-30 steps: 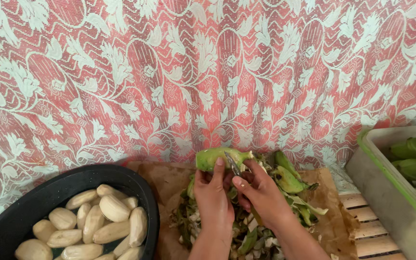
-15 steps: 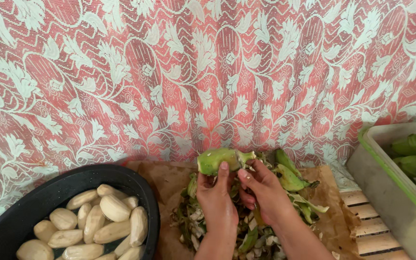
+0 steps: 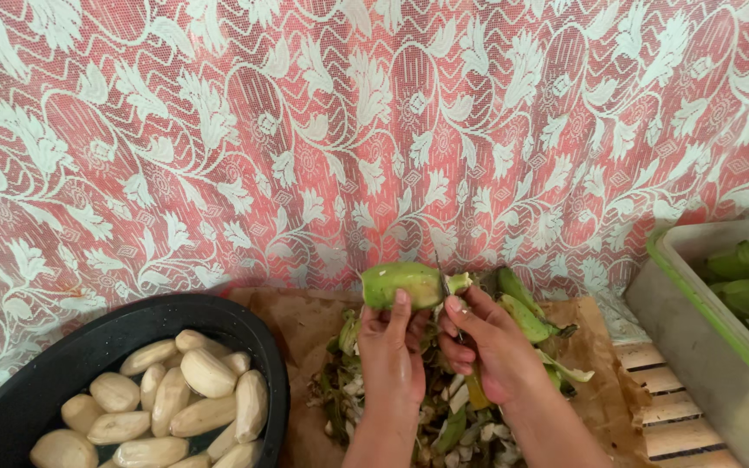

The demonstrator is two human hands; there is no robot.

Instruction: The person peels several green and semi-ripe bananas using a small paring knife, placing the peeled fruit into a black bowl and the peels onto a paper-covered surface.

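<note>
Peeling time: left hand (image 3: 389, 347) is gripping the green banana (image 3: 402, 284), right hand (image 3: 487, 342) is clasping the knife (image 3: 477, 388), slicing its tip; lengthwise slit's needing steady pressure.

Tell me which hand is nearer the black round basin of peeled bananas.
Left. The left hand sits just right of the black basin; the right hand is farther right.

A green banana (image 3: 399, 284) is showing against a red curtain (image 3: 305, 130) carrying white floral lace. Pale peeled bananas (image 3: 166, 399) are lying in a black tub (image 3: 62, 364).
</note>
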